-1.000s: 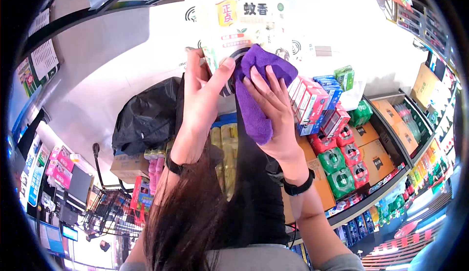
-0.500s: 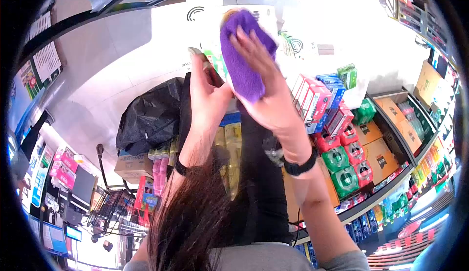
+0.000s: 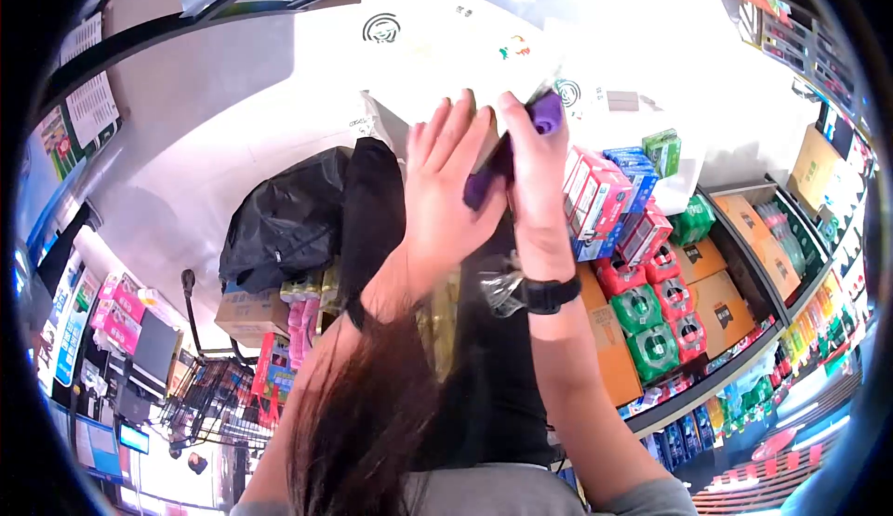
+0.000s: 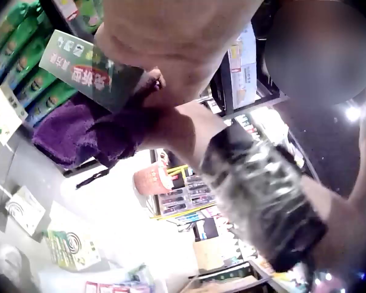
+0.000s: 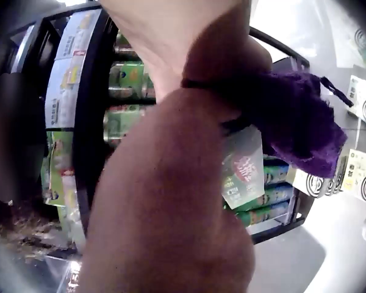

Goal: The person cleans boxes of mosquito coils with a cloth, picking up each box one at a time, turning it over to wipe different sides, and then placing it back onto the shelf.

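Observation:
A pale mosquito-coil box (image 3: 465, 60) is held up in front of me in the head view; a green printed side of it (image 4: 88, 72) shows in the left wrist view. My left hand (image 3: 445, 181) lies along its near edge with the fingers straight. At the box's right corner my right hand (image 3: 539, 176) grips a purple cloth (image 3: 547, 111), which bulges out beside the thumb. The cloth's loose end (image 5: 302, 122) hangs past the fingers in the right wrist view. Most of the right fingers are hidden.
Pink and blue boxes (image 3: 595, 195) are stacked to the right, beside red and green wrapped packs (image 3: 651, 353) and cartons (image 3: 721, 316). A black bag (image 3: 284, 223) sits at the left, above a wire basket (image 3: 209, 404). More coil boxes (image 4: 73, 241) stand on the white surface.
The box has turned, so its printed front no longer faces me. My right hand and the cloth moved from its face to the right edge. My left hand flattened onto the near edge.

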`<state>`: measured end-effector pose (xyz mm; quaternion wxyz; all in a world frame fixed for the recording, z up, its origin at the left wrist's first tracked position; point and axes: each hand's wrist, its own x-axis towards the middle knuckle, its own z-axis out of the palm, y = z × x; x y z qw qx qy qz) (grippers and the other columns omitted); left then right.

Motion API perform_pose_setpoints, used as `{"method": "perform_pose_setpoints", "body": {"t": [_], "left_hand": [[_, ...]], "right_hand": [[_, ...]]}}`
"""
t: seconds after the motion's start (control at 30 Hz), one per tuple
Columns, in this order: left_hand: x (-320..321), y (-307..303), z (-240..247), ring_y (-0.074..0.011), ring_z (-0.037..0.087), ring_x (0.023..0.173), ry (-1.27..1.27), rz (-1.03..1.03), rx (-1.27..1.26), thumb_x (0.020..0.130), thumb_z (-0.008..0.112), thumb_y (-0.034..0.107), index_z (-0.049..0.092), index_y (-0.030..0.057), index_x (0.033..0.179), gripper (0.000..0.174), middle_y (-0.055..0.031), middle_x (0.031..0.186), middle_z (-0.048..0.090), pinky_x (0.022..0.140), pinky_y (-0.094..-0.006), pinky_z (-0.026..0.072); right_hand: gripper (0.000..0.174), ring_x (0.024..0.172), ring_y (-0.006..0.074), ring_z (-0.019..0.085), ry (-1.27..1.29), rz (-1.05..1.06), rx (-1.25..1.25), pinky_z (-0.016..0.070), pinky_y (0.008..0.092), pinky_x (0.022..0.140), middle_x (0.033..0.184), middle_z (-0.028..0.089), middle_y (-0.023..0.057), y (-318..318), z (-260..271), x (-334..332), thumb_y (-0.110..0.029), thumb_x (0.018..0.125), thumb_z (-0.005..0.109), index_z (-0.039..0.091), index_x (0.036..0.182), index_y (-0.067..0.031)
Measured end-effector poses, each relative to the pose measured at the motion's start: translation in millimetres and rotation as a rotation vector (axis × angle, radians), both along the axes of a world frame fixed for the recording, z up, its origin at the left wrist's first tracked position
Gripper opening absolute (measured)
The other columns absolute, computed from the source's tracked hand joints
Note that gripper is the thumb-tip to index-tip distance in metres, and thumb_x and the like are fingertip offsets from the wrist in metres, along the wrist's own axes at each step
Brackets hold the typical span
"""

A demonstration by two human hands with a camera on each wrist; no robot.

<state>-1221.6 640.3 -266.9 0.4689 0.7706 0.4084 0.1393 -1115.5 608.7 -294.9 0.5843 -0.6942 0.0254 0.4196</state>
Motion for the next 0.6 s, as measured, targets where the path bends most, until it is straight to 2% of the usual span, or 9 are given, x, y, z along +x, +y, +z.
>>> {"method": "perform_pose_setpoints", "body": {"t": [0.07, 0.17, 0.2, 0.27, 0.3, 0.4, 0.43, 0.5, 0.6], "left_hand": [[-20, 12, -4, -0.0382, 0.031, 0.126, -0.053, -0.092, -0.188, 0.071, 0.065, 0.018, 0.041, 0.0009, 0.126, 0.063, -0.0219, 0.133, 0.037, 0.102, -0.0502, 0.0224], [-37, 39, -31, -0.0339, 0.032, 0.126, -0.058, 0.144, -0.115, 0.071, 0.070, 0.022, 0.032, -0.0033, 0.130, 0.076, -0.0263, 0.128, 0.039, 0.103, -0.0390, 0.0260], [-39, 49, -36, -0.0278, 0.037, 0.122, -0.043, 0.182, -0.219, 0.074, 0.069, 0.024, 0.028, -0.0028, 0.131, 0.075, -0.0207, 0.127, 0.043, 0.101, -0.0369, 0.0293], [-45, 59, -36, -0.0223, 0.042, 0.117, -0.341, 0.248, -1.160, 0.079, 0.066, 0.025, 0.028, -0.0021, 0.131, 0.070, -0.0163, 0.125, 0.045, 0.100, -0.0348, 0.0305], [-45, 54, -37, -0.0186, 0.044, 0.114, -0.419, 0.267, -1.226, 0.081, 0.064, 0.018, 0.030, -0.0014, 0.130, 0.063, -0.0131, 0.122, 0.048, 0.098, -0.0327, 0.0335], [-40, 38, -41, -0.0179, 0.047, 0.111, -0.567, 0.375, -1.171, 0.080, 0.064, 0.010, 0.031, -0.0015, 0.129, 0.060, -0.0125, 0.119, 0.049, 0.094, -0.0314, 0.0380], [-37, 32, -39, -0.0170, 0.050, 0.107, -0.536, 0.458, -1.105, 0.078, 0.065, 0.005, 0.033, -0.0021, 0.127, 0.059, -0.0116, 0.115, 0.052, 0.090, -0.0296, 0.0411], [-33, 28, -36, -0.0168, 0.051, 0.104, -0.534, 0.497, -1.067, 0.078, 0.065, 0.006, 0.033, -0.0026, 0.126, 0.058, -0.0115, 0.114, 0.052, 0.090, -0.0295, 0.0413], [-31, 22, -36, -0.0164, 0.054, 0.100, -0.542, 0.542, -1.000, 0.078, 0.065, 0.006, 0.035, -0.0040, 0.124, 0.056, -0.0119, 0.111, 0.054, 0.088, -0.0290, 0.0422]], "right_hand": [[0.023, 0.074, 0.0083, 0.055, 0.039, 0.067, -0.023, 0.0440, 0.0221, 0.064, 0.085, 0.059, 0.0034, -16, -4, 17, -0.008, 0.076, 0.066, 0.055, 0.094, 0.0017], [0.034, 0.083, 0.0130, 0.059, 0.159, 0.172, 0.120, 0.0476, 0.0252, 0.073, 0.095, 0.061, 0.0078, -30, 2, 32, -0.006, 0.078, 0.063, 0.053, 0.108, 0.0041], [0.035, 0.085, 0.0137, 0.060, 0.208, 0.197, 0.110, 0.0483, 0.0269, 0.075, 0.098, 0.061, 0.0092, -36, 1, 35, -0.004, 0.079, 0.061, 0.051, 0.111, 0.0046], [0.033, 0.087, 0.0136, 0.059, 0.274, 0.289, 0.139, 0.0471, 0.0257, 0.077, 0.101, 0.061, 0.0090, -46, 1, 37, -0.006, 0.081, 0.059, 0.052, 0.112, 0.0041], [0.033, 0.087, 0.0136, 0.059, 0.273, 0.294, 0.140, 0.0471, 0.0257, 0.077, 0.101, 0.061, 0.0090, -46, 1, 35, -0.006, 0.081, 0.059, 0.052, 0.112, 0.0041], [0.031, 0.088, 0.0132, 0.058, 0.271, 0.200, 0.212, 0.0456, 0.0249, 0.078, 0.103, 0.060, 0.0079, -43, 3, 27, -0.009, 0.084, 0.058, 0.052, 0.112, 0.0035], [0.031, 0.089, 0.0126, 0.057, 0.188, 0.147, 0.168, 0.0447, 0.0246, 0.079, 0.103, 0.060, 0.0071, -41, 5, 24, -0.012, 0.085, 0.057, 0.053, 0.112, 0.0031], [0.031, 0.089, 0.0109, 0.056, 0.008, 0.100, 0.071, 0.0433, 0.0249, 0.079, 0.103, 0.060, 0.0063, -39, 8, 15, -0.017, 0.089, 0.053, 0.053, 0.112, 0.0032], [0.032, 0.088, 0.0104, 0.056, 0.029, 0.026, 0.109, 0.0428, 0.0245, 0.078, 0.102, 0.060, 0.0060, -52, 3, 9, -0.021, 0.091, 0.051, 0.053, 0.111, 0.0037]]}}
